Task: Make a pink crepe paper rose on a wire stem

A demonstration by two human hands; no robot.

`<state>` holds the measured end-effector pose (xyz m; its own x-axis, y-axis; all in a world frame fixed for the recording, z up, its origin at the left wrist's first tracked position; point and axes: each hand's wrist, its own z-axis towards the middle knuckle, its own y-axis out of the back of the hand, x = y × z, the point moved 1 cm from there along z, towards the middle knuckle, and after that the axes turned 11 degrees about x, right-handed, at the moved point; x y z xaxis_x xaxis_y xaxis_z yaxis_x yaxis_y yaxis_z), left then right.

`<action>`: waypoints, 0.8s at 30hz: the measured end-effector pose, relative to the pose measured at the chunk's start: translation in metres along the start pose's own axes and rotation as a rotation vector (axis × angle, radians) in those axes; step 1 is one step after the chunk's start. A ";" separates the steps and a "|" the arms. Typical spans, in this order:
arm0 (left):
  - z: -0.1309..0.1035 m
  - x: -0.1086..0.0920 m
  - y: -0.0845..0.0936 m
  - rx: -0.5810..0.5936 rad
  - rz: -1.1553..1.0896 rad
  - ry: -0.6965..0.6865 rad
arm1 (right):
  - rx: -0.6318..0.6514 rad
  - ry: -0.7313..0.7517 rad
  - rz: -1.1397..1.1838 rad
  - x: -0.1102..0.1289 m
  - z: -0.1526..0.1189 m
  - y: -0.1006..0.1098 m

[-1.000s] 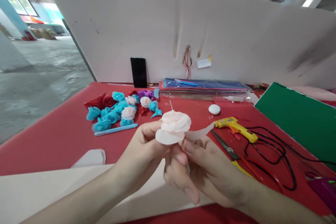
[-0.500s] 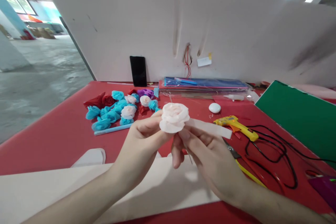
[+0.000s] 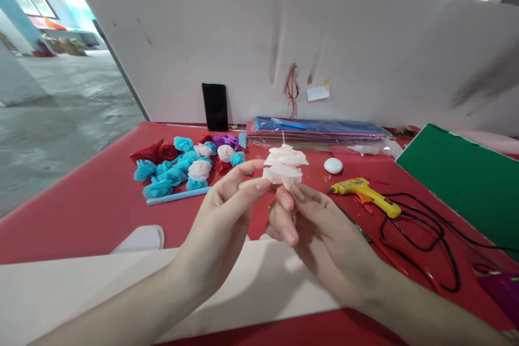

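Note:
A pale pink paper rose (image 3: 286,165) is held up in front of me, turned so its layered petals show from the side. The fingers of my right hand (image 3: 320,227) pinch it at its base, below the petals. My left hand (image 3: 227,211) has its thumb and forefinger at the left edge of the lower petals. Its other fingers are curled behind, partly hidden. Under both hands lies a long cream paper sheet (image 3: 251,286).
Blue, red, purple and pink paper flowers (image 3: 172,173) lie left, by a light blue stick (image 3: 178,196). A phone (image 3: 215,107) leans on the wall. At right are a yellow glue gun (image 3: 365,194), its black cable, red-handled pliers, a white oval object (image 3: 333,166) and a green board (image 3: 466,184).
The rose has tipped from showing its top to showing its side and shifted slightly right. The pale strip that stuck out past my right hand no longer shows. My right fingers have turned.

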<state>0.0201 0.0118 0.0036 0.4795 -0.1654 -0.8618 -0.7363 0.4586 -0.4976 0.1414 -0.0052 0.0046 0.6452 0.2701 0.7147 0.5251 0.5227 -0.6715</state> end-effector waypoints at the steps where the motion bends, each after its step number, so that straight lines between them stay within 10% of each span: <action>1: 0.000 0.000 0.000 -0.003 0.007 0.003 | 0.012 0.002 0.010 0.000 0.000 0.000; 14: 0.001 -0.002 -0.005 0.155 -0.073 0.019 | 0.038 0.012 -0.025 -0.002 0.002 0.000; 24: -0.001 -0.005 -0.001 0.015 0.001 -0.009 | 0.050 0.017 -0.130 -0.002 -0.001 0.002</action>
<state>0.0184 0.0114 0.0083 0.4830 -0.1570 -0.8614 -0.7295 0.4719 -0.4951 0.1412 -0.0060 0.0015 0.5834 0.1841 0.7911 0.5768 0.5919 -0.5631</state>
